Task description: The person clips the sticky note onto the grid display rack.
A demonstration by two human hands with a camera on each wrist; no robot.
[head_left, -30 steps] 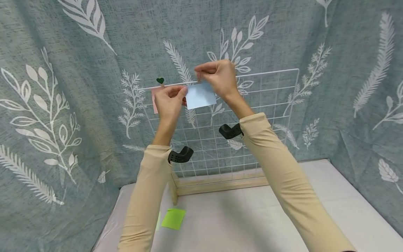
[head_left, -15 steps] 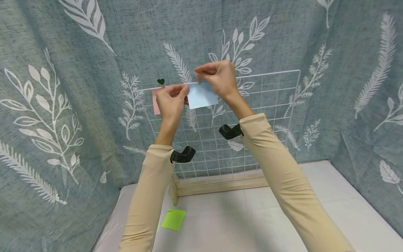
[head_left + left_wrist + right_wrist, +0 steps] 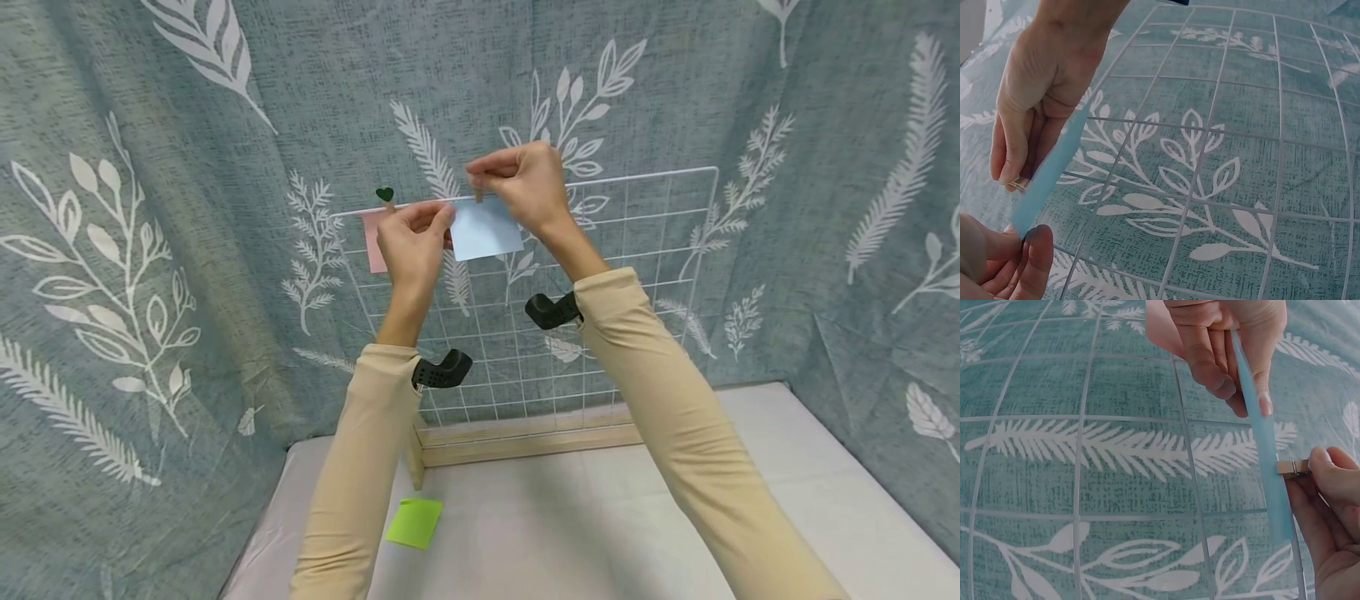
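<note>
A light blue sheet of paper (image 3: 487,232) lies against the top rail of a white wire grid panel (image 3: 645,218). My left hand (image 3: 414,250) pinches its left edge between thumb and fingers. At the paper's upper edge my right hand (image 3: 528,185) pinches a small wooden clothespin (image 3: 1291,467), whose tip overlaps the paper in the right wrist view. The left wrist view shows the blue paper (image 3: 1054,172) nearly edge-on between both hands. Left of it, a pink paper (image 3: 376,242) hangs from the rail under a clothespin with a dark green heart (image 3: 385,194), partly behind my left hand.
The grid stands in a wooden base (image 3: 532,444) on a white-covered table (image 3: 570,533). A lime green paper (image 3: 414,523) lies on the table at front left. Grey-green curtains (image 3: 247,75) with white leaf prints surround the table.
Both hands stay at the rail with the same grips. The left hand and blue paper show slightly farther right, and the whole view has shifted a little.
</note>
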